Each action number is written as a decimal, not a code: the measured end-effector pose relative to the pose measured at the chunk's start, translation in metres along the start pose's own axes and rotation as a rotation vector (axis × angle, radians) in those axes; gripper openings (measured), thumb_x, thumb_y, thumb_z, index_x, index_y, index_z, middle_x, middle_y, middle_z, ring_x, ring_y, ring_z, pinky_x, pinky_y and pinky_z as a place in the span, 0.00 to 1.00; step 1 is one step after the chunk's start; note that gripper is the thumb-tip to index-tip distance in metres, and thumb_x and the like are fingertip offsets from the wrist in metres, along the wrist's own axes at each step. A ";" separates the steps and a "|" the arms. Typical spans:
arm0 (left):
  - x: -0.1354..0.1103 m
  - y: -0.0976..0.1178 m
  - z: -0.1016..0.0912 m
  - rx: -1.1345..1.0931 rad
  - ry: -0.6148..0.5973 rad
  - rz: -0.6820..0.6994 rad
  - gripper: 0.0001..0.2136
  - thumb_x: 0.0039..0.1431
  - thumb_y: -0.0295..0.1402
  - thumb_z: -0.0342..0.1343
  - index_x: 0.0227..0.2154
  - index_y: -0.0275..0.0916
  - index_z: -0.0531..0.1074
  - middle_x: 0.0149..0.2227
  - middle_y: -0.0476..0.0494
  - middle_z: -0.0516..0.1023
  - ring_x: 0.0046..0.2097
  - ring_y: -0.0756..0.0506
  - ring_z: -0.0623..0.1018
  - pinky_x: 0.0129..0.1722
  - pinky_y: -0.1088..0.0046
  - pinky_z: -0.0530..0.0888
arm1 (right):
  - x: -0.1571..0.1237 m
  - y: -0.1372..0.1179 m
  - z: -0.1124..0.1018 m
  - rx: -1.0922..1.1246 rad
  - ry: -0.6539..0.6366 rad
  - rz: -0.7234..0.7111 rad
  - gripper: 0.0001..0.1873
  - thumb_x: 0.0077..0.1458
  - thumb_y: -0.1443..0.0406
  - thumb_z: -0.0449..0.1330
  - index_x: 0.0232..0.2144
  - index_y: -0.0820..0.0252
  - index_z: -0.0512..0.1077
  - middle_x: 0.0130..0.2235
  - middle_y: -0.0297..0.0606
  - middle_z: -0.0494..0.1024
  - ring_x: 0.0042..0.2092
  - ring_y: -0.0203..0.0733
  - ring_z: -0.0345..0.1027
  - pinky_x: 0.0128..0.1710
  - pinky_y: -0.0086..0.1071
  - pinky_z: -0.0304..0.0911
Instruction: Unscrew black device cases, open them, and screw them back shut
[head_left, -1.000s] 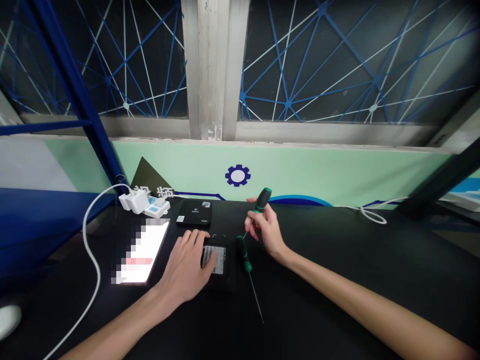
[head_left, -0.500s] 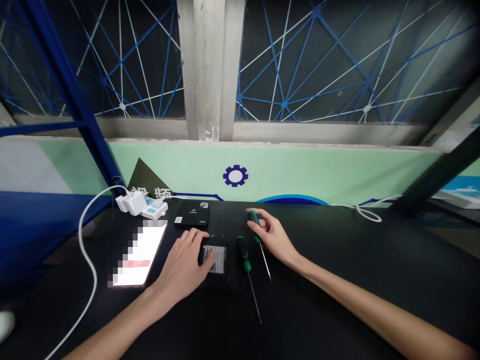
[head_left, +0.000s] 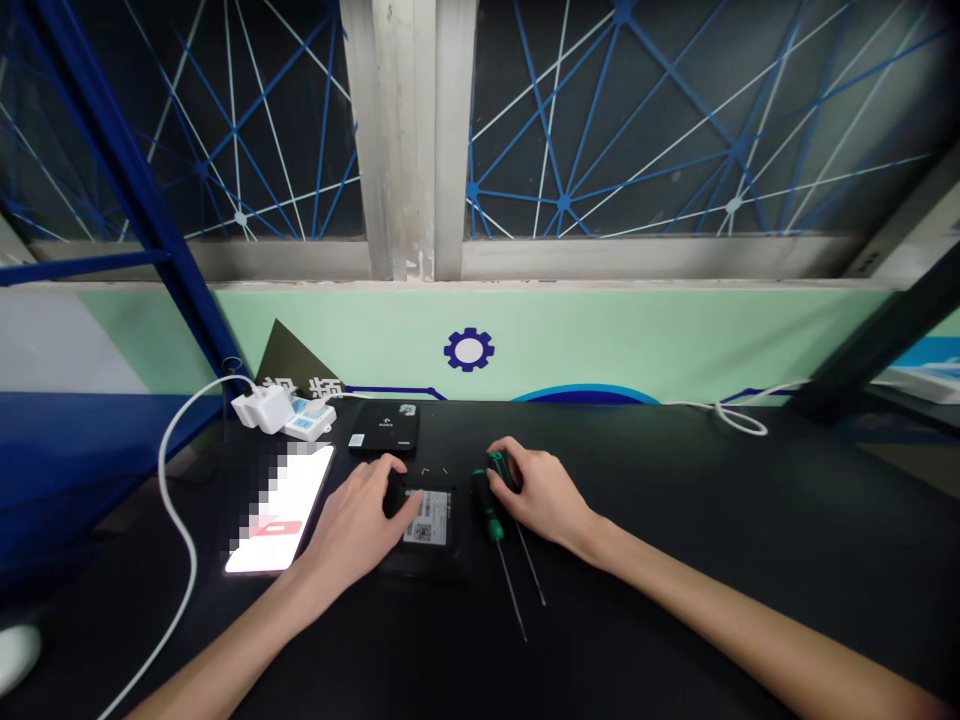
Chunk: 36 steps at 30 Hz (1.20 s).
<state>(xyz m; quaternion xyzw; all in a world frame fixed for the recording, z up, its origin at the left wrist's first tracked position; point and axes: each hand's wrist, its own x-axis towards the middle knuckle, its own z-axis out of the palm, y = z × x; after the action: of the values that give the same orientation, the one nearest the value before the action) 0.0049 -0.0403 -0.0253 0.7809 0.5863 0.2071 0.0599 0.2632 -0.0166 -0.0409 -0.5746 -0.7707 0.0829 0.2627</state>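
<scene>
My right hand is closed around the green-and-black handle of a screwdriver, its thin shaft pointing toward me. Close alongside on the left lies a second screwdriver, also green and black. My left hand rests at the left side of a flat black box, fingers apart, with the thumb touching the edge of its white printed label. Two small pale slivers show just beyond the label, too small to name. Part of the box's left side is hidden by the hand.
Behind my left hand sits another black box with stickers. A lit phone lies to the left, below a white power strip with a plug and white cable. A white cable loop lies at the back right of the black table.
My right hand has brought its screwdriver nearer to me and down beside the other one. My left thumb has drawn back from the middle of the label toward its edge.
</scene>
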 end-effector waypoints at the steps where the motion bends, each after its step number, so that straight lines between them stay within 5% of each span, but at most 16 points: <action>1: 0.000 0.001 -0.001 0.004 -0.015 -0.011 0.14 0.64 0.46 0.49 0.45 0.44 0.68 0.32 0.49 0.72 0.32 0.44 0.75 0.27 0.72 0.66 | 0.000 0.000 0.000 -0.017 0.004 -0.012 0.09 0.59 0.62 0.55 0.41 0.57 0.71 0.27 0.34 0.74 0.28 0.42 0.69 0.28 0.32 0.55; 4: 0.001 0.002 -0.004 0.003 -0.062 -0.029 0.15 0.65 0.47 0.48 0.46 0.44 0.68 0.29 0.51 0.72 0.29 0.44 0.75 0.26 0.73 0.64 | -0.001 -0.002 -0.001 -0.065 0.019 -0.041 0.10 0.61 0.61 0.54 0.39 0.59 0.73 0.38 0.41 0.77 0.32 0.42 0.71 0.31 0.33 0.59; 9: 0.002 0.005 -0.006 0.002 -0.098 -0.056 0.16 0.65 0.49 0.47 0.46 0.44 0.67 0.25 0.52 0.70 0.30 0.42 0.76 0.26 0.73 0.63 | -0.005 -0.005 -0.005 -0.097 0.026 -0.164 0.18 0.65 0.56 0.52 0.52 0.54 0.72 0.47 0.44 0.72 0.42 0.48 0.71 0.35 0.36 0.65; 13: 0.001 0.007 -0.006 0.000 -0.117 -0.075 0.17 0.65 0.50 0.46 0.46 0.44 0.67 0.25 0.52 0.70 0.31 0.41 0.77 0.26 0.73 0.62 | -0.006 -0.005 -0.006 -0.059 -0.028 -0.271 0.18 0.62 0.54 0.57 0.50 0.52 0.73 0.47 0.43 0.71 0.45 0.49 0.69 0.39 0.39 0.67; 23: 0.002 0.007 -0.009 -0.031 -0.129 -0.079 0.13 0.66 0.45 0.46 0.44 0.44 0.67 0.24 0.54 0.68 0.28 0.44 0.74 0.26 0.73 0.59 | -0.008 -0.006 -0.011 0.011 -0.060 -0.277 0.11 0.57 0.60 0.59 0.41 0.57 0.74 0.42 0.41 0.69 0.38 0.44 0.70 0.36 0.37 0.67; 36: 0.003 0.002 -0.008 -0.036 -0.147 -0.053 0.13 0.66 0.44 0.45 0.45 0.44 0.68 0.23 0.54 0.69 0.27 0.45 0.74 0.25 0.73 0.60 | -0.006 -0.010 -0.016 -0.022 0.035 -0.361 0.17 0.57 0.57 0.62 0.47 0.58 0.74 0.44 0.45 0.72 0.44 0.51 0.63 0.44 0.45 0.62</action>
<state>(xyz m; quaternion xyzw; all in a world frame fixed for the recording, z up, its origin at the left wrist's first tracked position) 0.0038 -0.0397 -0.0164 0.7769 0.5969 0.1583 0.1223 0.2640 -0.0279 -0.0246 -0.4311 -0.8575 0.0159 0.2805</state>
